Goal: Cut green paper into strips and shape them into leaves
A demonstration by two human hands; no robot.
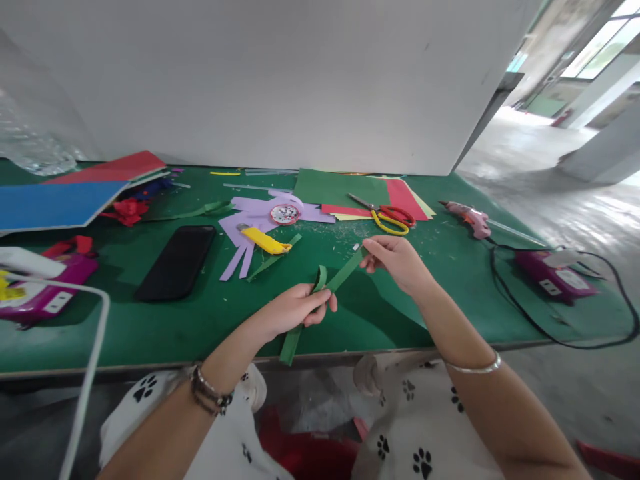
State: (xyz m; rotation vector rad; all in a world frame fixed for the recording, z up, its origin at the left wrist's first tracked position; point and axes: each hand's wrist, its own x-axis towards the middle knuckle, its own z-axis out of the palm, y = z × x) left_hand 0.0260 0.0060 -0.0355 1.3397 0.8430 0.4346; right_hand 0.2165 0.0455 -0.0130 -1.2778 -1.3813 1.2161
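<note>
Close to the table's front edge, my left hand [305, 308] pinches a green paper strip [346, 270]. One folded piece of the strip stands up above the thumb and another hangs below the palm. Farther right and a bit higher, my right hand [393, 259] grips the strip's upper end between thumb and fingertips, so the paper runs slanting between both hands. Beyond my left hand lie a yellow utility knife [265, 241] and a purple paper cutout [255, 210] with a small patterned round piece [285, 213] on it. Past my right hand rest scissors [385, 217] with red and yellow handles.
Coloured paper sheets [340, 187] lie at the back. To the right are a pink glue gun [467, 219], a purple box [555, 277] and a looping black cable [520, 323]. A black phone [176, 263], red and blue boards [60, 203] and another purple box [60, 287] are left.
</note>
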